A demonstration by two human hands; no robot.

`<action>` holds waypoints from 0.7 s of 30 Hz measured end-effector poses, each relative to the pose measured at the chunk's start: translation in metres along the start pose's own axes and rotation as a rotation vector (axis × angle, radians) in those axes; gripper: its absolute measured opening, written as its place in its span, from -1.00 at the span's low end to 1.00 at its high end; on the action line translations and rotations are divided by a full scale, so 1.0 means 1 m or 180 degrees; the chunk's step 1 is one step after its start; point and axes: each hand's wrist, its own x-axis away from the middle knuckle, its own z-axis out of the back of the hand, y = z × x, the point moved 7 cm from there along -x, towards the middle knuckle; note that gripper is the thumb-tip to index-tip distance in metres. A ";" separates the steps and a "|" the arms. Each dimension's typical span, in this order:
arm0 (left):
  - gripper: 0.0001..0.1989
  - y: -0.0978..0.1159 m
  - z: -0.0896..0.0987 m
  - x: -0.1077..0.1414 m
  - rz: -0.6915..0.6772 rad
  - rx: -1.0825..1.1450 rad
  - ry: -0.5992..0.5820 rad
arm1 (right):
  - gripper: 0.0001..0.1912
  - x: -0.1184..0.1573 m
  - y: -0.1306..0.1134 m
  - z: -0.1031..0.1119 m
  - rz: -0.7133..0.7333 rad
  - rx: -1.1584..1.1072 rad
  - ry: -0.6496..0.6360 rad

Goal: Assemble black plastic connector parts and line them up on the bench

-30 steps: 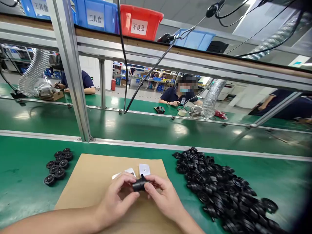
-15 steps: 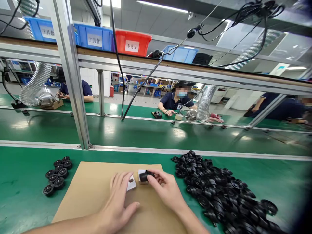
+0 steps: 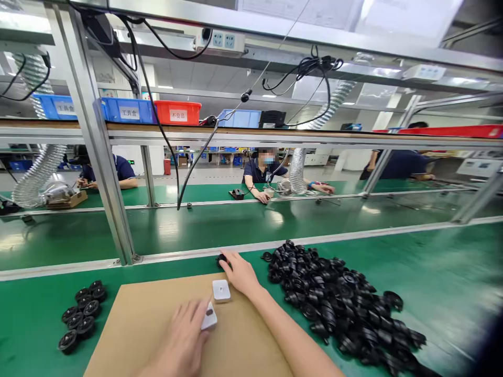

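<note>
My right hand (image 3: pixel 240 273) reaches beyond the far edge of the cardboard sheet (image 3: pixel 157 298), its fingers closed on a small black round plastic part (image 3: pixel 222 260) that is mostly hidden by them. Just left of that wrist, a white square block (image 3: pixel 221 290) with a small mark in its top sits on the cardboard. Nearer to me lies a second white block (image 3: pixel 209 315) with a dark oval spot. Beside it is my left hand (image 3: pixel 183 335), blurred, fingers stretched out and partly covering the block's left side; whether they touch it is unclear.
A large heap of black plastic parts (image 3: pixel 334 298) spreads on the green table to the right. Several black round parts (image 3: pixel 84 314) stand in rows at left. A metal post (image 3: pixel 98 141) and hanging black cables (image 3: pixel 165 141) are ahead. A masked person (image 3: pixel 263 173) sits opposite.
My right hand has carried the black part off the farther white block to beyond the cardboard's far edge, uncovering that block. The left hand stays by the nearer block. The view has tilted up.
</note>
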 end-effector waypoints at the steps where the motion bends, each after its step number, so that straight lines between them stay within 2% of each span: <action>1: -0.12 0.004 -0.007 0.001 -0.0118 0.0013 -0.0004 | -0.56 0.002 0.000 -0.002 0.0008 -0.0043 -0.0031; 4: -0.02 0.018 -0.030 0.008 -0.0447 0.0022 -0.0052 | -0.53 0.010 0.001 -0.006 -0.0007 -0.0161 -0.0047; 6: -0.02 0.026 -0.042 0.014 -0.0509 0.0036 -0.0078 | -0.56 0.018 0.002 -0.007 -0.0019 -0.0254 0.0014; 10: -0.01 0.042 -0.051 0.024 -0.0459 -0.0071 -0.0068 | -0.60 0.034 0.007 -0.006 -0.0079 -0.0346 0.0078; 12: -0.01 0.052 -0.051 0.026 -0.0498 -0.0107 -0.0138 | -0.63 0.040 0.009 0.002 -0.0088 -0.0228 0.0129; 15: -0.05 0.068 -0.043 0.026 -0.0554 0.0000 -0.0259 | -0.73 0.043 0.006 0.025 0.0169 0.0215 0.0286; 17: -0.10 0.079 -0.029 0.023 -0.0570 0.0116 -0.0292 | -0.74 0.045 0.007 0.046 0.0241 0.0491 0.0428; 21: -0.21 0.091 0.013 0.015 -0.0609 0.0283 -0.0270 | -0.73 0.050 0.035 0.089 -0.0209 0.0875 0.0769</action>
